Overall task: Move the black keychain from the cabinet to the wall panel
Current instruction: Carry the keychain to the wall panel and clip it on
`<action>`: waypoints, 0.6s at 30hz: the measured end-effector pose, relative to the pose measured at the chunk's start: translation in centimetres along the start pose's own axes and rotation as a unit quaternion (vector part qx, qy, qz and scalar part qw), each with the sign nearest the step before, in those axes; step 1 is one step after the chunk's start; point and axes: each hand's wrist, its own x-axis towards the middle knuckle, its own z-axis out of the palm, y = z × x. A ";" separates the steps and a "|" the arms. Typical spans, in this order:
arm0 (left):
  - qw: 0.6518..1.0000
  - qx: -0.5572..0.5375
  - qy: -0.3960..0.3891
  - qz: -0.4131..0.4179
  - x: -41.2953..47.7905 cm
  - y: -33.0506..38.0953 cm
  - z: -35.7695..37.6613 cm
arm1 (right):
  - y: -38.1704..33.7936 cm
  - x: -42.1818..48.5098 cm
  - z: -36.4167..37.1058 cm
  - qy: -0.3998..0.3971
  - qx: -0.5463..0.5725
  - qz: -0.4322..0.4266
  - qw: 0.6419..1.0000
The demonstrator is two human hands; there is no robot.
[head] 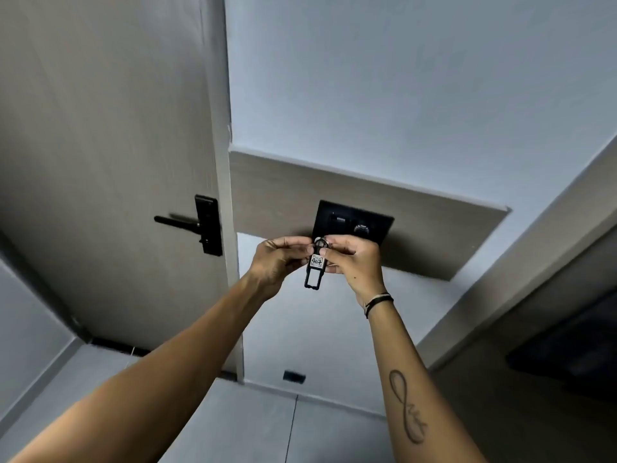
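Note:
The black keychain (314, 269) is a flat black tag with a white label reading 407 and a metal ring at its top. It hangs between my two hands, just below the black wall panel (354, 222). My left hand (277, 260) pinches the ring from the left. From the right, my right hand (354, 262) grips the ring and the top of the tag. The panel has a slot and a round knob, and it is fixed on a wooden strip (434, 242). My fingers hide the panel's lower edge.
A grey door (110, 162) with a black lever handle (197, 223) stands to the left. A dark cabinet front (567, 349) lies at the right edge. A small black socket (293, 376) sits low on the wall. Grey floor tiles (253, 426) lie below.

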 end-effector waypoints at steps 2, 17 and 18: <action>1.000 0.003 -0.014 0.021 0.3 2.9 1.1 | -2.7 0.9 0.0 0.013 0.006 -0.021 1.000; 0.965 0.134 -0.078 0.211 2.4 19.6 11.2 | -19.3 6.7 -3.8 0.086 -0.012 -0.158 0.984; 0.963 0.141 -0.077 0.214 2.5 20.1 11.8 | -19.8 6.8 -4.1 0.091 -0.011 -0.162 0.983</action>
